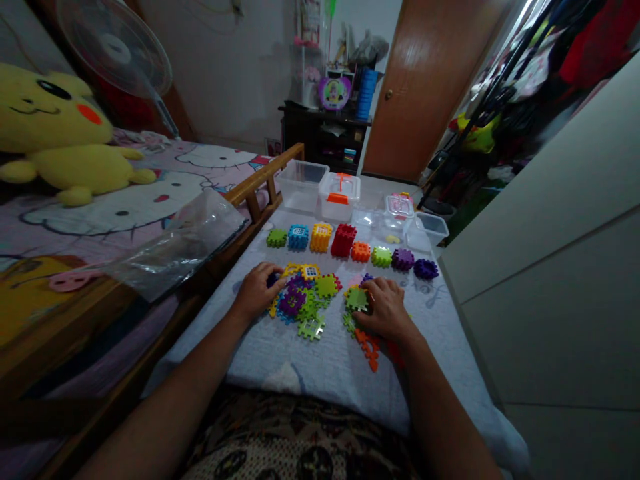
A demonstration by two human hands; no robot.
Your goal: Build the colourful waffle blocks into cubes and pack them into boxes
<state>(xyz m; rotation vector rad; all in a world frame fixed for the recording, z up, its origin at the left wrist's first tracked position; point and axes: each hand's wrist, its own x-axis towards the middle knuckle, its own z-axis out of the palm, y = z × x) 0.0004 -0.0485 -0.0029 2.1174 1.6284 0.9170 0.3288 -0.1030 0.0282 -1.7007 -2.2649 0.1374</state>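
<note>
A heap of loose plastic waffle tiles (305,300) in green, purple, yellow and blue lies on the pale mat in front of me. My left hand (257,290) rests on the heap's left edge, fingers curled over a dark blue tile. My right hand (383,308) lies on the right side of the heap, fingers bent and pressing on a green tile (356,298). Orange tiles (369,347) lie under and beside my right wrist. Behind the heap stands a row of sorted tile stacks (350,248), from green at the left to purple at the right.
Clear plastic boxes (339,193) stand behind the row, one with an orange latch. A wooden bed frame (260,183) with a plastic bag (190,240) and a yellow plush (60,133) is at the left. A white wardrobe wall (550,253) borders the right.
</note>
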